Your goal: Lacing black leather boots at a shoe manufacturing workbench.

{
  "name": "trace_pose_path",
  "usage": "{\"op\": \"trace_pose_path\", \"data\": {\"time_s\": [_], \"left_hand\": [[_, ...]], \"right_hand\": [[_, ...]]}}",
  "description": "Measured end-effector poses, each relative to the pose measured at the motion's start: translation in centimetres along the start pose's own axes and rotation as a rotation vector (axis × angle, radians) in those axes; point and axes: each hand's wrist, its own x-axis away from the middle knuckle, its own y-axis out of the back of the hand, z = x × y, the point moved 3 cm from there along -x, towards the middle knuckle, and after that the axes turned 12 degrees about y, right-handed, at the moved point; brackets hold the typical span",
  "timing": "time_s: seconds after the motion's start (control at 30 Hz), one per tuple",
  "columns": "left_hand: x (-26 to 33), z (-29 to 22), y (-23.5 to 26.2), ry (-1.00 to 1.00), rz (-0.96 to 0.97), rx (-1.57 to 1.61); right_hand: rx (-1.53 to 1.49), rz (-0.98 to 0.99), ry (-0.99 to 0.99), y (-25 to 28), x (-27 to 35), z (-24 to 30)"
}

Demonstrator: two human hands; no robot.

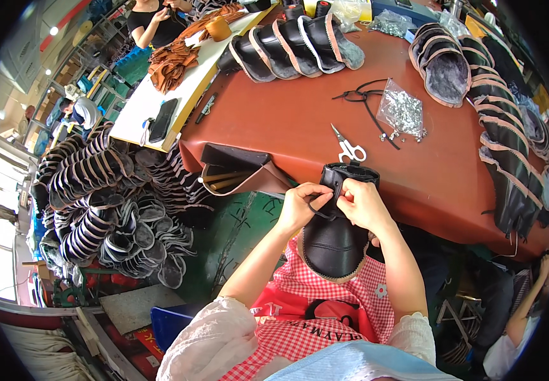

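Note:
A black leather boot upper [335,247] with a pale stitched edge rests between my lap and the table's front edge, its toe toward me. Closed in a pinch, my left hand [301,206] holds a thin black lace [318,209] by the upper's opening. My right hand [365,204] is closed too, its fingers gripping the upper's eyelet flap from the right. Whether a lace end lies between those fingers is hidden. White-handled scissors [351,151] lie just beyond the upper, blades pointing away.
On the brown-covered table [274,117] lie a clear bag of small metal pieces [401,111], loose black laces [366,105] and rows of uppers [297,47]. A pouch [243,174] hangs off the front left edge. Piled uppers [90,165] stand left; co-workers [154,22] are nearby.

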Motion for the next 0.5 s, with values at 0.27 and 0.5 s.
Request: {"op": "trace_pose_path", "data": {"time_s": [0.27, 0.5], "left_hand": [[-0.4, 1.0, 0.7, 0.104, 0.06, 0.245], [-1.2, -2.9, 0.6, -0.088, -0.012, 0.111]], "right_hand": [[-0.97, -0.276, -0.247, 5.6, 4.1, -2.0], [-1.466, -0.617, 0.236, 12.2, 11.3, -1.3]]}}
